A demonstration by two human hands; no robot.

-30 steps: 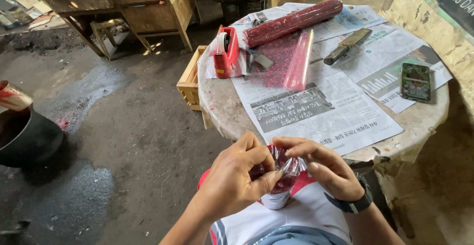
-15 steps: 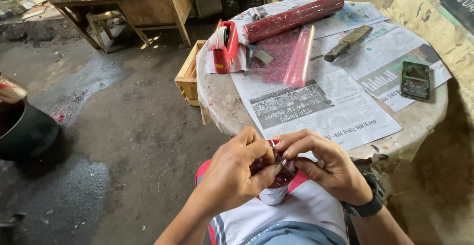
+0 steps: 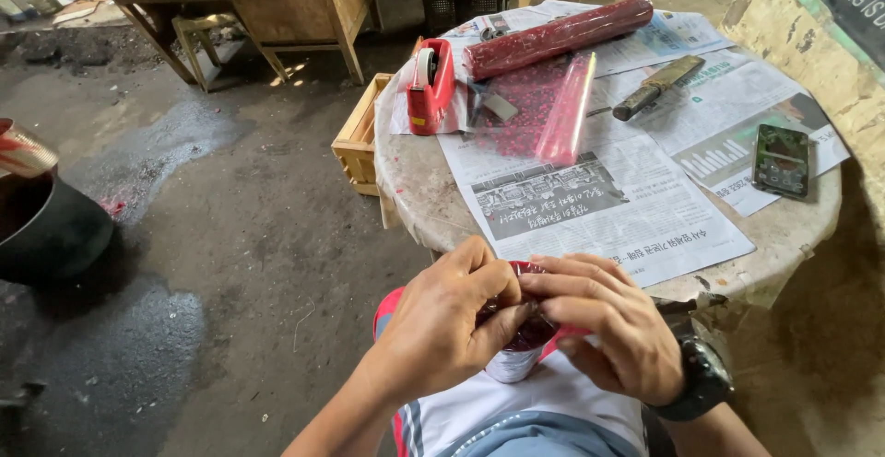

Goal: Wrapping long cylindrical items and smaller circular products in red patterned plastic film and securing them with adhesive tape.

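My left hand [image 3: 442, 328] and my right hand [image 3: 604, 328] meet in front of my chest, both pinching red transparent wrap [image 3: 530, 328] over the top of a small white cup-like container [image 3: 513, 363]. Fingers hide most of the container. It sits low in my lap, just in front of the round table [image 3: 415, 181]. A black watch [image 3: 701, 379] is on my right wrist.
Newspaper sheets [image 3: 599, 208] cover the table. On them lie a red tape dispenser [image 3: 430, 88], a long red roll [image 3: 558, 38], a sheet of red wrap [image 3: 553, 98], a knife [image 3: 656, 87] and a phone [image 3: 782, 159]. A wooden crate [image 3: 358, 134] stands left of the table, a black tub [image 3: 46, 227] far left.
Both hands stay on the wrapped container, with the fingers shifting slightly over its top. The view has tilted a little, so the table sits higher in frame.
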